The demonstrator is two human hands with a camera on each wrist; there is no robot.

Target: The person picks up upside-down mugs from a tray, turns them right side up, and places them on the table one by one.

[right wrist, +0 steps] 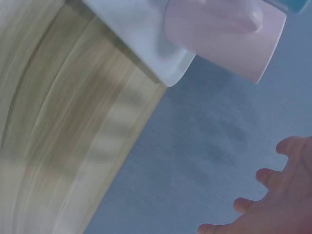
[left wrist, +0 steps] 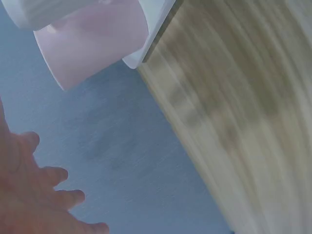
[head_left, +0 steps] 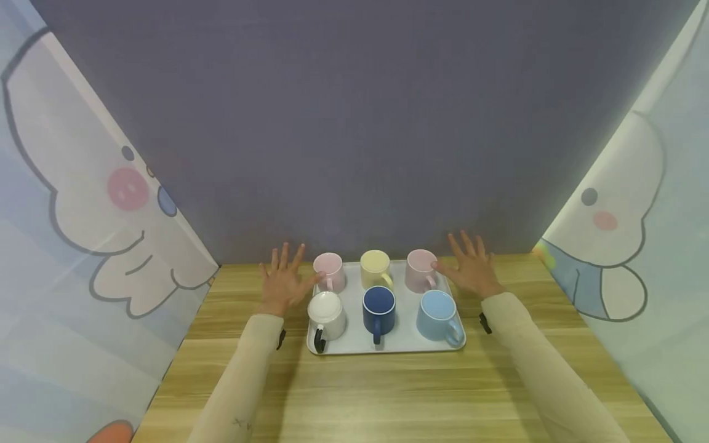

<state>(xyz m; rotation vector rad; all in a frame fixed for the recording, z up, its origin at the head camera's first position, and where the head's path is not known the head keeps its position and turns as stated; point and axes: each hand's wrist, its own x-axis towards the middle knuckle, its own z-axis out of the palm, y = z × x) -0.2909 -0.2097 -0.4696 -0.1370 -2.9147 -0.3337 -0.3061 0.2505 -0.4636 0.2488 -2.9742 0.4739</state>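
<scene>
with fingers spread, your left hand (head_left: 281,284) and right hand (head_left: 471,269) flank the tray (head_left: 406,326); best avoid bumping its mugs (head_left: 379,300).

2 cartoon-printed side panels (head_left: 678,246) flank a dark grey backdrop (head_left: 365,123) behind a wood-grain tabletop (head_left: 360,397).

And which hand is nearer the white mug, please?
Left: the left hand is left of the white mug; the right hand is at the right end of the tray.
</scene>
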